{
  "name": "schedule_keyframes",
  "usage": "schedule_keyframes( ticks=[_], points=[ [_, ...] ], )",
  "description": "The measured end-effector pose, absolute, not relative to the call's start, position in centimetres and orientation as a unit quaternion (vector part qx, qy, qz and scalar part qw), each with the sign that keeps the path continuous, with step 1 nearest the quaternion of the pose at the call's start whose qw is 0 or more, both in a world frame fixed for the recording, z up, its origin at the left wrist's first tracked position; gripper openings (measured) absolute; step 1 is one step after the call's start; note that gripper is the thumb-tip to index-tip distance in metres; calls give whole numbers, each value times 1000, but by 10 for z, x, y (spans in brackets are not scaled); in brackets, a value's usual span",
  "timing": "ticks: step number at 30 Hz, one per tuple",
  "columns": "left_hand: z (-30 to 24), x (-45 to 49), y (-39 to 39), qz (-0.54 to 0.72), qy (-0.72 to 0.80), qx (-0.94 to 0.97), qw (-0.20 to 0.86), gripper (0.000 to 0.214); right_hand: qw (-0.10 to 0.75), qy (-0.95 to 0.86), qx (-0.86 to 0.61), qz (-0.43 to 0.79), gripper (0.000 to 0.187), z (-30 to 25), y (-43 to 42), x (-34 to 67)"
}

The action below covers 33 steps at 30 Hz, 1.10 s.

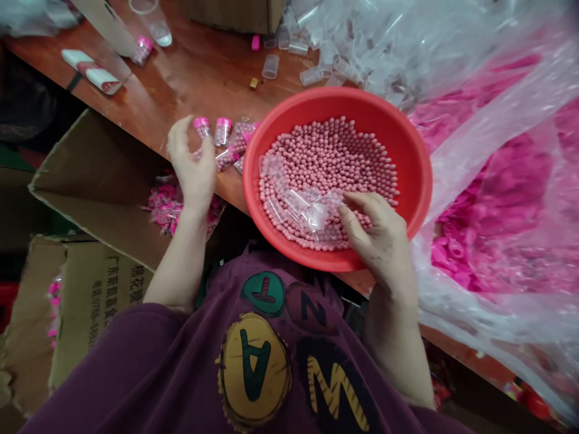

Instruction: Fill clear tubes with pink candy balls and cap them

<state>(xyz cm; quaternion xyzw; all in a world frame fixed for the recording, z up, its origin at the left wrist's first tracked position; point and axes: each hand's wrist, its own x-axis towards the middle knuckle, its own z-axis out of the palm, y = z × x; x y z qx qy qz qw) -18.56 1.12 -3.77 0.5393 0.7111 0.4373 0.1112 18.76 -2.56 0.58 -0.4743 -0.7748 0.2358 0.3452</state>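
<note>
A red plastic basin (418, 163) holds many small pink balls (335, 154) and several clear plastic tubes (296, 200). My right hand (377, 232) reaches over its near right side, with thumb and forefinger closed at the end of a clear tube (333, 200) lying among the others. Left of the basin, my left hand (194, 166) is curved with thumb and fingers apart around a small pink-capped jar (202, 126). Beside that stands another pink-capped jar (223, 131). More filled jars (226, 158) lie against the basin's left side.
An open cardboard box (99, 175) with pink-capped jars inside sits below the table's left edge. Loose clear tubes (312, 75) spread behind the basin. To the right are plastic bags with bright pink caps (456, 241). A clear cup (154, 24) and a white-and-red packet (90, 71) are far left.
</note>
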Motion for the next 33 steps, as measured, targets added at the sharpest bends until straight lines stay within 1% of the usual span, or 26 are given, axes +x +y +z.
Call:
schedule_keyframes(
  ticks=[1, 2, 4, 6, 7, 8, 10, 13, 16, 18, 19, 21, 22, 23, 24, 25, 26, 27, 28, 30, 32, 33],
  points=[
    [-25, -171, 8, 452, 694, 554, 85, 48, 344, -774, -476, 237, 21, 6, -26, 187],
    [-12, -155, 5, 431, 670, 597, 95, 38, 340, -776, -476, 237, 22, 5, -26, 187],
    [12, -129, 3, 317, 618, 707, 136, 25, 334, -786, -465, 232, 22, 4, -26, 188],
    [26, -113, 5, 212, 584, 772, 135, 7, 325, -799, -452, 225, 23, 3, -26, 189],
    [29, -108, 8, 183, 578, 785, 126, 8, 320, -804, -448, 224, 23, 3, -26, 189],
    [29, -106, 12, 175, 576, 789, 123, 17, 314, -809, -444, 224, 24, 3, -25, 189],
    [24, -104, 20, 196, 574, 782, 141, 26, 300, -815, -440, 228, 24, 3, -24, 186],
    [15, -98, 26, 223, 583, 764, 165, 21, 298, -817, -433, 236, 27, 1, -22, 174],
    [19, -86, 21, 243, 562, 766, 195, 19, 317, -808, -430, 248, 43, -6, -19, 156],
    [27, -77, 15, 277, 504, 771, 273, 18, 326, -804, -429, 253, 50, -9, -19, 148],
    [31, -72, 13, 301, 477, 761, 321, 16, 330, -801, -428, 258, 48, -9, -19, 146],
    [37, -63, 8, 374, 452, 690, 424, 12, 346, -778, -432, 297, 37, -8, -20, 148],
    [39, -59, 7, 411, 447, 635, 478, 16, 363, -750, -436, 339, 32, -5, -20, 150],
    [39, -56, 5, 439, 437, 576, 534, 24, 385, -708, -440, 396, 29, -3, -20, 154],
    [39, -53, 4, 451, 420, 523, 589, 35, 409, -653, -441, 460, 31, 0, -20, 157],
    [38, -51, 2, 447, 398, 485, 638, 44, 430, -593, -437, 522, 37, 3, -20, 160],
    [37, -49, 1, 432, 376, 464, 676, 50, 442, -537, -428, 576, 44, 5, -20, 162],
    [36, -46, -1, 414, 359, 458, 700, 51, 445, -493, -419, 619, 51, 7, -20, 163],
    [34, -44, -2, 402, 348, 462, 710, 49, 439, -464, -412, 650, 55, 8, -20, 163],
    [33, -41, 1, 399, 350, 485, 695, 45, 423, -447, -405, 676, 57, 9, -23, 160],
    [33, -39, 13, 401, 374, 534, 644, 45, 431, -482, -420, 637, 55, 9, -30, 156],
    [33, -39, 22, 390, 390, 579, 601, 45, 444, -515, -438, 588, 53, 10, -33, 156]
  ],
)
